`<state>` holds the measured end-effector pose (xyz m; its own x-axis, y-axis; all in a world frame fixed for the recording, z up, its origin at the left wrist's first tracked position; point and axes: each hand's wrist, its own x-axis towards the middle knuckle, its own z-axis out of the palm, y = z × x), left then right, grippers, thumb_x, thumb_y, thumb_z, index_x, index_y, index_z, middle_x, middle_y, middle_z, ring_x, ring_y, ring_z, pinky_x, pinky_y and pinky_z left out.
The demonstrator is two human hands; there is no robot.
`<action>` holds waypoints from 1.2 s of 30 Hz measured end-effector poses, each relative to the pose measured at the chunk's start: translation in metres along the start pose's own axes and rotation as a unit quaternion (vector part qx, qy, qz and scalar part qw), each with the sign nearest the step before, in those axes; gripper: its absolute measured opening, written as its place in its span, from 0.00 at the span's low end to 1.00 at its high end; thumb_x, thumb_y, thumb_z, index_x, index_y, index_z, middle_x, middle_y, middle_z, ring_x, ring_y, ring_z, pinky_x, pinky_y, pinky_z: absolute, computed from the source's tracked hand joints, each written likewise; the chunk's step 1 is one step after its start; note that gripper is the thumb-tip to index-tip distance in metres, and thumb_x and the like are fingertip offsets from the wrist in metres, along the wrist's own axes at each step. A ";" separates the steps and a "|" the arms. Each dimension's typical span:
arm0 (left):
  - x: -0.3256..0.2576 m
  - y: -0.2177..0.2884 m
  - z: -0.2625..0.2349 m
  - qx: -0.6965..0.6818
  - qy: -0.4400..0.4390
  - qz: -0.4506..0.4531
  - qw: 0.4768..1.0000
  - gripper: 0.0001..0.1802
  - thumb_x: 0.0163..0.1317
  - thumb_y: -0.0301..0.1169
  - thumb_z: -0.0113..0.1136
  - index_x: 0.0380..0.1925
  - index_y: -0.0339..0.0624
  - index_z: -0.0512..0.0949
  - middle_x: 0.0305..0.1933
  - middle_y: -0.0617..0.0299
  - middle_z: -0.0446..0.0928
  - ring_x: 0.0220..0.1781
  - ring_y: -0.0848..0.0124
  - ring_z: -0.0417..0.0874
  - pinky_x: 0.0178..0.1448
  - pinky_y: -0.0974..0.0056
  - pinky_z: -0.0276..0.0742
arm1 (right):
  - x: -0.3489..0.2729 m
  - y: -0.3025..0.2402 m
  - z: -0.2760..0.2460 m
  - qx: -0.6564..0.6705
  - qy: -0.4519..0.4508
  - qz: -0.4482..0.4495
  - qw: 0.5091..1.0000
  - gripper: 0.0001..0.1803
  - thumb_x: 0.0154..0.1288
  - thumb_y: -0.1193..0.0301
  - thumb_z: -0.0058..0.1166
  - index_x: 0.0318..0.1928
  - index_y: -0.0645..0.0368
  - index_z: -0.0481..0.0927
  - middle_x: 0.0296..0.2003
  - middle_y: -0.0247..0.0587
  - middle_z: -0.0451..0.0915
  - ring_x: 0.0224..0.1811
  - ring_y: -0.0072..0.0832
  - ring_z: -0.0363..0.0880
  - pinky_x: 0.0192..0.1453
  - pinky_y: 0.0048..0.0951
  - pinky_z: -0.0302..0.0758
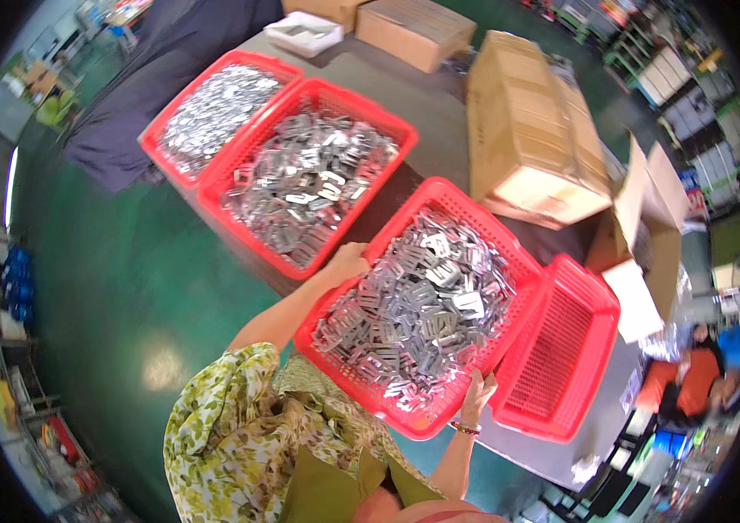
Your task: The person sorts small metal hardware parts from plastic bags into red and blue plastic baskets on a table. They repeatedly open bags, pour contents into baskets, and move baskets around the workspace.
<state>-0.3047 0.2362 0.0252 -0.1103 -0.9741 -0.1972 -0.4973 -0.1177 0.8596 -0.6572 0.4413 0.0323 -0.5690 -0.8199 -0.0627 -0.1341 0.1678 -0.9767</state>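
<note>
Between my two hands is a red plastic basket (pixel 420 426) with perforated sides, tilted over the near edge of the table. A heap of flat silvery metal buckles (pixel 426 296) fills it. My left hand (pixel 351 262) grips its left side, fingers partly hidden by the rim. On the lower right side my right hand (pixel 477 399), with a beaded bracelet at the wrist, is closed on the rim. Another red basket (pixel 599 301), with no buckles visible inside, touches the held one on the right.
To the left on the dark table stand a red basket (pixel 406 131) of similar buckles and another red basket (pixel 150 139) of smaller shiny metal pieces. Behind are a white tray (pixel 304 35), a closed carton (pixel 413 33) and a large taped carton (pixel 531 122). An open carton (pixel 662 253) is at right.
</note>
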 end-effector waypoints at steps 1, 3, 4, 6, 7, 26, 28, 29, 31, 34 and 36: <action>0.000 -0.002 0.001 0.012 -0.015 -0.024 1.000 0.18 0.43 0.26 0.55 0.38 0.39 0.81 0.28 0.54 0.82 0.32 0.67 0.82 0.38 0.56 0.74 | 0.005 0.023 -0.006 0.006 0.003 -0.024 1.000 0.06 0.51 0.73 0.49 0.25 0.60 0.67 0.21 0.28 0.65 0.23 0.19 0.60 0.27 0.28 0.59; -0.002 -0.017 0.013 0.053 -0.013 -0.027 0.998 0.19 0.43 0.29 0.56 0.40 0.42 0.81 0.29 0.51 0.82 0.34 0.63 0.83 0.39 0.54 0.75 | 0.014 0.033 -0.004 -0.012 -0.003 -0.034 0.999 0.05 0.52 0.73 0.50 0.28 0.61 0.70 0.22 0.28 0.66 0.24 0.19 0.60 0.27 0.28 0.60; -0.010 -0.007 0.012 0.040 -0.020 -0.032 0.999 0.20 0.43 0.29 0.56 0.41 0.42 0.81 0.30 0.49 0.81 0.34 0.62 0.84 0.39 0.53 0.75 | 0.014 0.033 -0.001 0.015 -0.009 -0.010 1.000 0.05 0.52 0.73 0.50 0.29 0.61 0.70 0.22 0.28 0.67 0.24 0.19 0.61 0.27 0.28 0.60; -0.017 0.023 0.005 0.058 -0.060 -0.013 0.996 0.18 0.48 0.29 0.53 0.41 0.37 0.80 0.35 0.40 0.80 0.41 0.49 0.83 0.45 0.49 0.76 | -0.002 0.021 -0.006 0.054 0.006 0.049 0.997 0.06 0.52 0.74 0.49 0.30 0.62 0.72 0.23 0.28 0.67 0.24 0.19 0.61 0.28 0.27 0.61; -0.019 0.021 0.004 0.084 -0.060 -0.038 0.994 0.18 0.49 0.29 0.53 0.41 0.34 0.79 0.36 0.39 0.80 0.41 0.48 0.83 0.45 0.49 0.76 | -0.005 0.012 -0.005 0.046 -0.005 0.077 0.996 0.05 0.52 0.74 0.49 0.30 0.61 0.72 0.23 0.28 0.68 0.24 0.19 0.61 0.28 0.26 0.61; 0.128 0.050 -0.001 0.416 0.156 0.223 0.868 0.30 0.57 0.31 0.52 0.63 0.61 0.68 0.72 0.51 0.50 0.76 0.45 0.41 0.74 0.35 0.36 | 0.018 0.037 -0.013 -0.053 0.019 0.023 0.998 0.05 0.51 0.76 0.48 0.29 0.64 0.72 0.25 0.32 0.72 0.26 0.27 0.66 0.31 0.31 0.65; 0.138 0.028 0.002 0.383 0.213 0.193 0.878 0.35 0.55 0.30 0.56 0.65 0.63 0.63 0.71 0.51 0.50 0.75 0.46 0.45 0.74 0.37 0.38 | 0.019 0.038 -0.014 -0.055 0.022 0.019 0.998 0.05 0.50 0.76 0.48 0.29 0.64 0.72 0.25 0.32 0.71 0.26 0.27 0.66 0.30 0.31 0.65; 0.133 0.015 0.001 0.369 0.211 0.163 0.890 0.40 0.51 0.29 0.60 0.66 0.65 0.60 0.70 0.50 0.51 0.74 0.46 0.45 0.74 0.38 0.40 | 0.019 0.038 -0.013 -0.057 0.020 0.016 0.998 0.05 0.50 0.76 0.48 0.28 0.64 0.72 0.25 0.32 0.71 0.26 0.27 0.66 0.30 0.31 0.65; 0.117 0.022 -0.003 0.287 0.170 0.167 0.928 0.43 0.49 0.28 0.62 0.66 0.66 0.59 0.69 0.50 0.51 0.73 0.46 0.45 0.74 0.38 0.42 | 0.015 0.042 -0.021 -0.059 0.031 0.014 0.998 0.05 0.50 0.76 0.48 0.28 0.64 0.72 0.25 0.32 0.71 0.25 0.27 0.66 0.30 0.31 0.65; 0.121 0.025 -0.002 0.304 0.178 0.182 0.918 0.45 0.46 0.29 0.65 0.66 0.63 0.59 0.69 0.50 0.50 0.74 0.48 0.46 0.74 0.39 0.44 | 0.016 0.045 -0.025 -0.075 0.039 0.010 0.996 0.05 0.50 0.76 0.48 0.28 0.64 0.71 0.24 0.32 0.71 0.25 0.27 0.65 0.30 0.31 0.65; 0.125 0.023 -0.003 0.321 0.187 0.190 0.909 0.44 0.47 0.28 0.65 0.66 0.61 0.59 0.68 0.51 0.51 0.73 0.49 0.46 0.73 0.40 0.45 | 0.018 0.043 -0.022 -0.090 0.046 0.004 0.995 0.04 0.48 0.76 0.48 0.27 0.64 0.72 0.22 0.32 0.70 0.23 0.25 0.64 0.27 0.31 0.64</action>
<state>-0.3274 0.1111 0.0219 -0.1396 -0.9324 0.3332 -0.8971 0.2616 0.3560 -0.6913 0.4460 -0.0064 -0.6420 -0.7654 -0.0436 -0.2666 0.2763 -0.9234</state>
